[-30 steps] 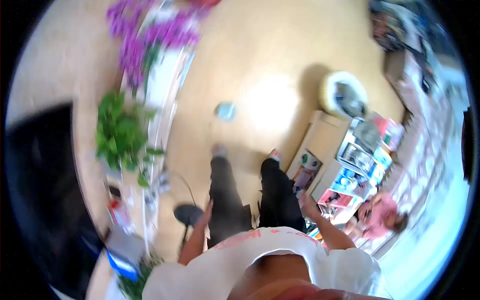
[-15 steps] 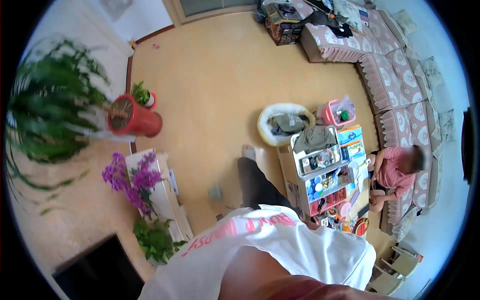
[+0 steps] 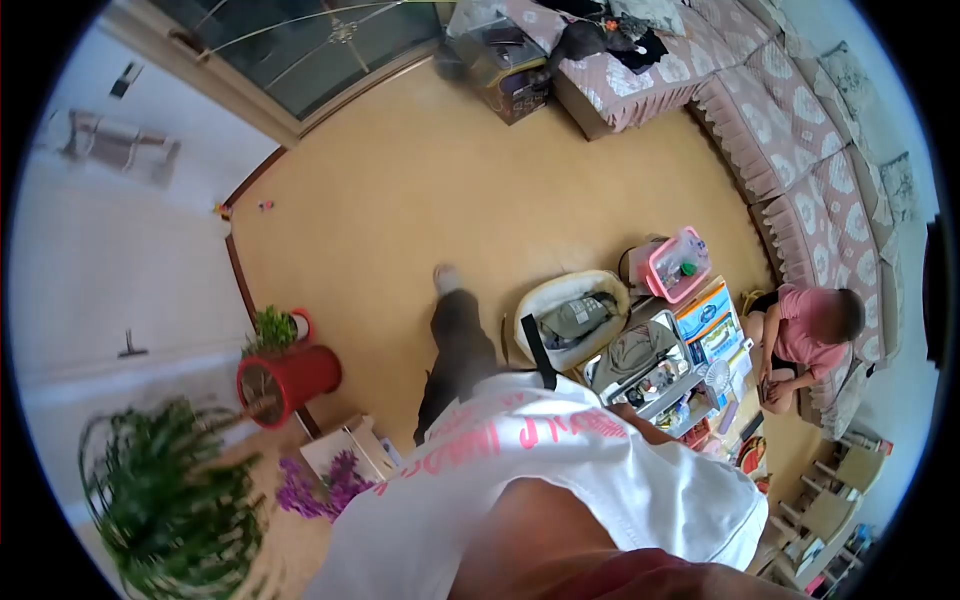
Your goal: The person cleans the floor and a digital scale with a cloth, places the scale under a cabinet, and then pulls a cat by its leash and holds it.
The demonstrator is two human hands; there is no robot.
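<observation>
Part of my right arm (image 3: 650, 428) shows beside the white shirt, at the near edge of the crowded table. The small part of my right hand (image 3: 622, 410) near the grey tray is dark and blurred, so its fingers and anything in them cannot be made out. My left hand is not in view. A dark strap (image 3: 538, 352) crosses the near side of a cream padded basket (image 3: 525, 300), which holds grey-green cloth (image 3: 578, 318). More grey cloth (image 3: 640, 350) lies in the tray.
A pink bin (image 3: 655, 278) stands beyond the tray. Someone in a pink top (image 3: 800, 325) sits across the table, before the patterned sofa (image 3: 790, 120). At left are a red plant pot (image 3: 310, 380) and purple flowers (image 3: 325, 485). A box (image 3: 515, 90) stands near the glass door (image 3: 310, 50).
The view has turned and moved forward; the plants and basket appear lower, and more glass door shows. My leg has shifted left in the picture. A dark strap now shows by the basket.
</observation>
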